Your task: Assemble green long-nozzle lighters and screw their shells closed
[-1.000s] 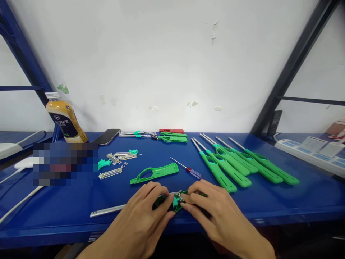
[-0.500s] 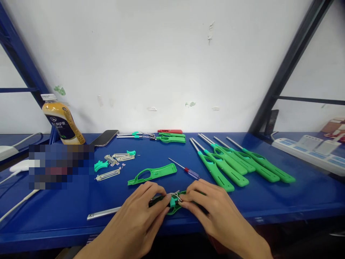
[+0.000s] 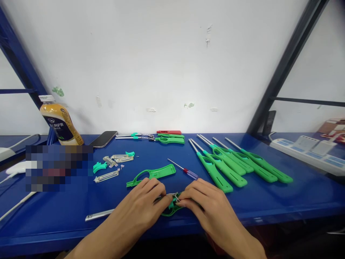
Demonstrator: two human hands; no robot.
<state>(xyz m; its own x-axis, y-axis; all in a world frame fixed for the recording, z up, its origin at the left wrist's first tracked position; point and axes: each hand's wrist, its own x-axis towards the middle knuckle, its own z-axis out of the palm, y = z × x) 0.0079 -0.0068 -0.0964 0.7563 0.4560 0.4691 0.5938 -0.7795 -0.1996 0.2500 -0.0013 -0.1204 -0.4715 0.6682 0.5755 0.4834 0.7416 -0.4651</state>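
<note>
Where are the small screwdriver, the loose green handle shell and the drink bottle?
Small screwdriver [image 3: 192,174]: head view, on its clear handle.
Loose green handle shell [image 3: 161,172]: head view, on its solid rear half.
Drink bottle [image 3: 59,122]: head view, on its dark label.

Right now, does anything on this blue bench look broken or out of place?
Nothing is spilled. One green shell half lies open beside loose metal parts, unlike the whole lighters lined up at right. Both hands pinch another opened lighter.

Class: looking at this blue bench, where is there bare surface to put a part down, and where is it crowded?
Bare: the bench front right, between the green lighters and the power strip; also front left, below the metal tube. Crowded: around both hands, and the small parts behind.
</note>
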